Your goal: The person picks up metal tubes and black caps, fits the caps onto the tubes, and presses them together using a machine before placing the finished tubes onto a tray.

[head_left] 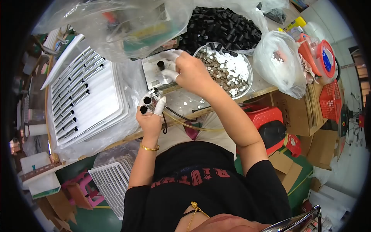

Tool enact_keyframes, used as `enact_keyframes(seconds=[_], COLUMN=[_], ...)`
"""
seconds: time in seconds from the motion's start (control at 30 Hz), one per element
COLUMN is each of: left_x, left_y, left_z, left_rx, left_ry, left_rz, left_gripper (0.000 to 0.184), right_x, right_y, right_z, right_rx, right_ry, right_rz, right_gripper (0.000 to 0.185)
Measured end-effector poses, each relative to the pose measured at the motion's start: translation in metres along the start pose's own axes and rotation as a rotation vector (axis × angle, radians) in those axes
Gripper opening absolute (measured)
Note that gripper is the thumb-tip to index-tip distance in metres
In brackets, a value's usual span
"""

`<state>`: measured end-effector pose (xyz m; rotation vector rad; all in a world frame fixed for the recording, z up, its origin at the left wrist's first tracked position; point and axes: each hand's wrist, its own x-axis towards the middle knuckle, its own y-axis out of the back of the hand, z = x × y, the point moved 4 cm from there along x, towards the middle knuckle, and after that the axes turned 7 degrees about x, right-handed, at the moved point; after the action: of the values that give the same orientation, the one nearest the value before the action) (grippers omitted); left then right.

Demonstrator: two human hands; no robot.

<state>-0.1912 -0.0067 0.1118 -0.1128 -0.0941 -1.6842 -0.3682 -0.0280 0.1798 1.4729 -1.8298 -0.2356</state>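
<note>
My left hand, with a white covering on a fingertip, is wrapped round several silver tubes with dark open ends. My right hand has white-covered fingertips and reaches over a metal fixture on the bench. Between its thumb and fingers is a small black cylinder, upright above the fixture's round base. Right of that hand, a round tray holds many small silver and white discs. Behind the tray lies a heap of black caps in a plastic bag.
White trays with silver-and-black tubes lie at the left. Clear plastic hangs over the bench's back. A thin hose runs near the bench edge. A bag and red basket stand right.
</note>
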Motion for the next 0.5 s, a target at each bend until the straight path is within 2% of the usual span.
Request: enact_keyframes(seconds=[0.07,0.13,0.17,0.2,0.23,0.3,0.37,0.5], left_x=[-0.001,-0.002,-0.002,-0.001,-0.001,-0.002,-0.005,-0.008], left_y=[0.002,0.005,0.009,0.016,0.019,0.011,0.004,-0.005], left_z=[0.002,0.006,0.002,-0.005,-0.01,-0.004,-0.004,0.003], left_rx=[0.001,-0.021,-0.025,0.043,0.112,0.06,0.04,0.012], left_ry=[-0.025,-0.047,-0.041,-0.025,-0.01,0.01,0.056,0.017], left_rz=[-0.014,-0.009,-0.004,-0.001,-0.002,0.013,-0.012,-0.063], left_gripper=[0.027,0.026,0.026,0.026,0.026,0.026,0.026,0.026], right_x=[-0.011,-0.025,-0.035,-0.041,-0.051,-0.061,-0.066,-0.066], right_y=[0.019,0.049,0.067,0.083,0.092,0.093,0.089,0.084], right_z=[0.014,0.061,0.082,0.089,0.106,0.115,0.117,0.12], right_rx=[-0.004,0.012,0.014,-0.133,-0.265,-0.314,-0.377,-0.479], right_ry=[-0.124,-0.232,-0.441,-0.518,-0.543,-0.511,-0.504,-0.475], right_rz=[0.059,0.156,0.181,0.156,0.117,0.028,0.02,0.031], right_gripper=[0.038,0.027,0.018,0.016,0.016,0.016,0.016,0.015])
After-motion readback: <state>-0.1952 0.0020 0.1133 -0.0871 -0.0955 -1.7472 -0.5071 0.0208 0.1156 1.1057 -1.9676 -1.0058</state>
